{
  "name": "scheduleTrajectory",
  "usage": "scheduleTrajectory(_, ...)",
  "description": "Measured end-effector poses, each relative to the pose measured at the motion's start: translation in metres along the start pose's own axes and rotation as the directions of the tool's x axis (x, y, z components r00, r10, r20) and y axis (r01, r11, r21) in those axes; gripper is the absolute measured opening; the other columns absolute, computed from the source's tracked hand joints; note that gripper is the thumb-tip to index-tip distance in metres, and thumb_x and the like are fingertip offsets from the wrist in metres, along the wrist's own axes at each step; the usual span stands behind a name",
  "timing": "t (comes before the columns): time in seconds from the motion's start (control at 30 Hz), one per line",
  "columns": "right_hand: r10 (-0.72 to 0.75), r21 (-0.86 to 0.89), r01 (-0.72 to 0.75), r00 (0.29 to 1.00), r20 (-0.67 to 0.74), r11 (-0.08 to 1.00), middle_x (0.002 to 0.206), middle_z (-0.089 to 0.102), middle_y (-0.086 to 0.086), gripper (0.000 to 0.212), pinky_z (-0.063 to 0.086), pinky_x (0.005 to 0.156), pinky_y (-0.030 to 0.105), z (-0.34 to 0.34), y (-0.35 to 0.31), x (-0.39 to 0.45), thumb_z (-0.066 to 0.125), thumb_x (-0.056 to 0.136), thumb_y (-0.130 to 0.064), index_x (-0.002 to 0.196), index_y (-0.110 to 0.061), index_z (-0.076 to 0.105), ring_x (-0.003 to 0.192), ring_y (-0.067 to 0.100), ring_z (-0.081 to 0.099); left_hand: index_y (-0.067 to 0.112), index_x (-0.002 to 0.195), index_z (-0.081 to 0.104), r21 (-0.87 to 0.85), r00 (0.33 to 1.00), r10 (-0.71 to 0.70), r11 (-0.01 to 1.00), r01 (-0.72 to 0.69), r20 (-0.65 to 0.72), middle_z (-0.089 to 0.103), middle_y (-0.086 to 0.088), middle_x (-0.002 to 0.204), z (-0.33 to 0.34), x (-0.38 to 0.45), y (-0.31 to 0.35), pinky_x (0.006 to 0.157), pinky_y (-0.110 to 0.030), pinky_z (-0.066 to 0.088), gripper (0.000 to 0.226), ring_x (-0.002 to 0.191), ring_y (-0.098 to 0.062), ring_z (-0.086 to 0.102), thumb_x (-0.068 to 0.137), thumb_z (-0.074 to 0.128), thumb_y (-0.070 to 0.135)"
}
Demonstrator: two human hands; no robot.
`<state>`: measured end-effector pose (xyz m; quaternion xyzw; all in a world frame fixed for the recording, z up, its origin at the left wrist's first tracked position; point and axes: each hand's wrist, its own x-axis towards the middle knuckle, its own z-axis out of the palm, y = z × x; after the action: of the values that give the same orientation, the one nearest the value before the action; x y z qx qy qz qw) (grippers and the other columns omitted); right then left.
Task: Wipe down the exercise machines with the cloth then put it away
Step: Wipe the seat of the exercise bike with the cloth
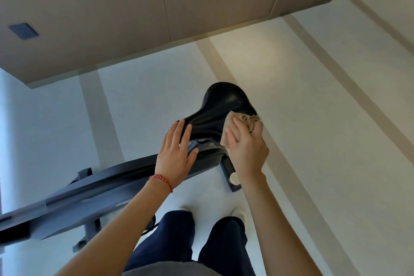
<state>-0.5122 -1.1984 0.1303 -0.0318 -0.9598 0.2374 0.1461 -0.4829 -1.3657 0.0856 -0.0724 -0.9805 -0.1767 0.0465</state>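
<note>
A black saddle [220, 105] tops a dark grey exercise bike [107, 188] that stretches from the left edge toward the middle. My right hand [246, 148] presses a crumpled beige cloth [240, 124] against the saddle's near right side. Fingers apart, my left hand [175, 154] rests flat on the saddle's narrow nose and holds nothing. A red bead bracelet sits on the left wrist.
The floor [313, 119] is pale with tan stripes. A wood-panelled wall [134, 18] with a dark socket plate [23, 31] runs across the top. The bike's rear foot with a round white cap [234, 179] lies by my feet. A cable trails under the frame.
</note>
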Motion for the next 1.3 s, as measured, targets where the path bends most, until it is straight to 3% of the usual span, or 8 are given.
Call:
scheduleTrajectory(0.1,-0.184,-0.034,0.188,0.979,0.089,0.982,0.091,0.061,0.014,0.033,0.052,0.044,0.026,0.013,-0.012,0.003,0.074,0.073,-0.029,0.104,-0.021,0.065,0.068,0.022,0.061,0.001,0.135,0.036,-0.017,0.999,-0.053,0.998,0.053,0.006,0.036,-0.022,0.142,0.002,0.001,0.006,0.104,-0.046,0.022,0.059,0.131,-0.038,0.031,0.091,0.035,0.041)
scheduleTrajectory(0.17,-0.2,-0.07,0.206,0.976,0.084,0.976,0.09,0.061,0.014,0.033,0.052,0.041,0.027,0.01,0.005,-0.002,0.073,0.074,-0.028,0.106,-0.022,0.064,0.064,0.022,0.061,0.001,0.135,0.037,-0.02,0.998,-0.057,0.998,0.057,0.015,0.036,-0.022,0.142,0.001,0.001,0.007,0.104,-0.045,0.022,0.059,0.131,-0.037,0.031,0.091,0.034,0.041)
scheduleTrajectory(0.3,-0.022,-0.001,0.022,1.0,0.021,1.0,0.097,0.061,0.016,0.033,0.048,0.047,0.027,-0.017,0.042,-0.017,0.074,0.074,-0.024,0.106,-0.022,0.065,0.064,0.027,0.062,0.003,0.136,0.036,-0.028,0.998,-0.063,0.998,0.064,0.008,0.035,-0.02,0.143,0.0,0.001,0.007,0.105,-0.045,0.023,0.059,0.132,-0.036,0.03,0.091,0.032,0.041)
scheduleTrajectory(0.53,0.163,0.093,-0.172,0.982,0.096,0.981,0.125,0.047,0.014,0.029,0.042,0.069,0.033,-0.006,0.013,0.052,0.056,0.087,-0.033,0.115,-0.026,0.058,0.095,0.032,0.058,0.0,0.135,0.037,0.005,0.997,-0.074,0.997,0.074,-0.011,0.036,-0.022,0.142,0.0,-0.001,0.015,0.105,-0.049,0.019,0.06,0.131,-0.038,0.031,0.091,0.032,0.039)
scheduleTrajectory(0.8,0.077,0.136,-0.085,0.995,0.064,0.987,0.116,0.054,0.019,0.028,0.054,0.059,0.034,-0.004,0.021,-0.01,0.064,0.083,-0.025,0.11,-0.02,0.063,0.086,0.031,0.063,-0.002,0.135,0.036,0.037,0.999,-0.043,0.998,0.042,0.016,0.035,-0.024,0.142,-0.002,-0.004,0.018,0.104,-0.051,0.018,0.062,0.132,-0.038,0.029,0.09,0.032,0.039)
scheduleTrajectory(0.93,0.067,0.145,-0.083,0.992,0.11,0.986,0.118,0.055,0.016,0.033,0.055,0.064,0.032,-0.012,0.024,-0.029,0.065,0.082,-0.026,0.114,-0.023,0.061,0.092,0.028,0.062,-0.001,0.135,0.037,0.041,0.999,-0.026,0.999,0.025,0.038,0.033,-0.025,0.142,0.0,-0.006,0.02,0.104,-0.051,0.02,0.061,0.132,-0.041,0.026,0.09,0.031,0.04)
scheduleTrajectory(1.13,0.217,0.158,-0.261,0.943,0.252,0.952,0.125,0.045,0.003,0.033,0.044,0.078,0.027,-0.042,0.031,-0.058,0.057,0.087,-0.033,0.12,-0.034,0.055,0.104,0.02,0.055,-0.001,0.134,0.04,0.04,0.996,-0.036,0.999,0.033,0.08,0.032,-0.026,0.142,0.003,-0.013,0.031,0.102,-0.057,0.028,0.057,0.132,-0.045,0.023,0.092,0.046,0.038)
scheduleTrajectory(1.3,0.289,0.097,-0.327,0.915,0.281,0.94,0.128,0.043,0.002,0.033,0.044,0.076,0.028,-0.073,0.074,-0.089,0.055,0.088,-0.034,0.12,-0.035,0.053,0.099,0.021,0.057,0.001,0.13,0.044,0.005,0.981,0.077,0.997,-0.079,0.179,0.041,-0.024,0.138,0.009,-0.023,0.07,0.101,-0.056,0.031,0.059,0.129,-0.042,0.033,0.089,0.03,0.042)
